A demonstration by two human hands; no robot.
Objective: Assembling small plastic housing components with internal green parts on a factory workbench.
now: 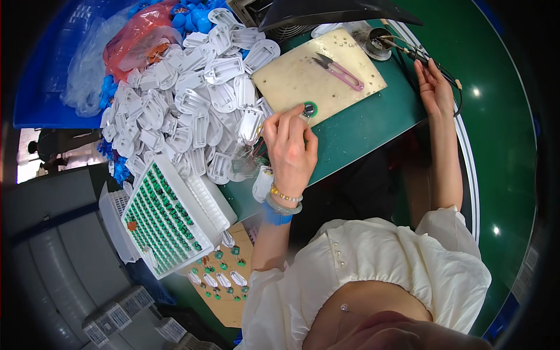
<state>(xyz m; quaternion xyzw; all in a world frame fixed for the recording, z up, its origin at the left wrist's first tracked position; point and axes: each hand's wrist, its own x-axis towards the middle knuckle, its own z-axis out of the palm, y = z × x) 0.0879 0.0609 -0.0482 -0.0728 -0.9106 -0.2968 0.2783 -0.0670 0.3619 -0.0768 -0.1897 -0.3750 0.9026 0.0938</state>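
Soldering bench seen from the head camera. The left hand (290, 149) pinches a small green round component (310, 109) between its fingertips, pressed onto the near edge of the beige work board (291, 79) on the green bench (373, 125). The right hand (434, 87) rests well apart at the bench's far right, fingers loosely curled on the soldering iron (417, 55) by its stand (378, 44); whether they actually close on the handle cannot be told.

Judged technique: the component should stay flat and still under the pinch, fingertips kept off its centre, before the iron tip is brought across.

Counts: one pair of pink snips (341, 73) on the board; one white tray of green parts (169, 216), too many to count; one large heap of white plastic housings (186, 111), uncountable; about four finished white pieces among several green parts on the brown card (224, 280); one blue bin (58, 64) holding plastic bags.
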